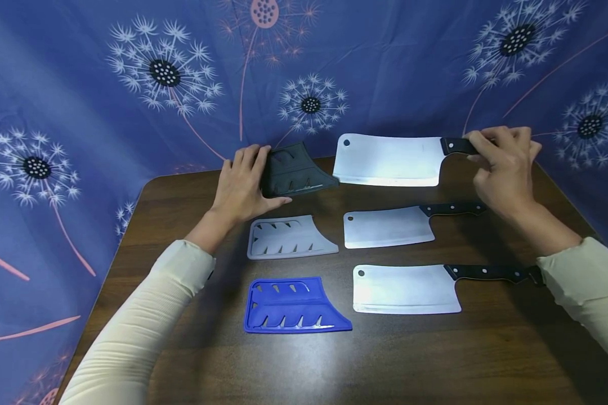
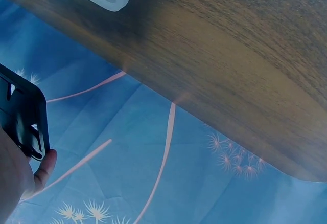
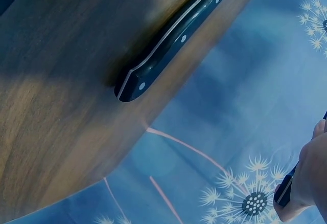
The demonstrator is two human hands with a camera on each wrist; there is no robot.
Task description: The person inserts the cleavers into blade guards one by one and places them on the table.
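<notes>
At the back of the table, my left hand (image 1: 240,183) holds a black blade guard (image 1: 296,169) by its left end, fingers along the far side and thumb at the near edge. To its right, my right hand (image 1: 504,166) grips the black handle of a large cleaver (image 1: 390,160), its blade pointing left. The blade's front lower corner meets the guard's pointed corner in the head view. The handle's butt (image 3: 283,191) sticks out of the right hand in the right wrist view. The guard's slotted end (image 2: 36,111) shows above the left thumb in the left wrist view.
Nearer on the wooden table (image 1: 304,365) lie a grey guard (image 1: 284,239) and a blue guard (image 1: 294,304). Right of them lie a smaller cleaver (image 1: 387,228) and another cleaver (image 1: 405,289), handles to the right. A blue dandelion-print cloth (image 1: 385,67) hangs behind the table.
</notes>
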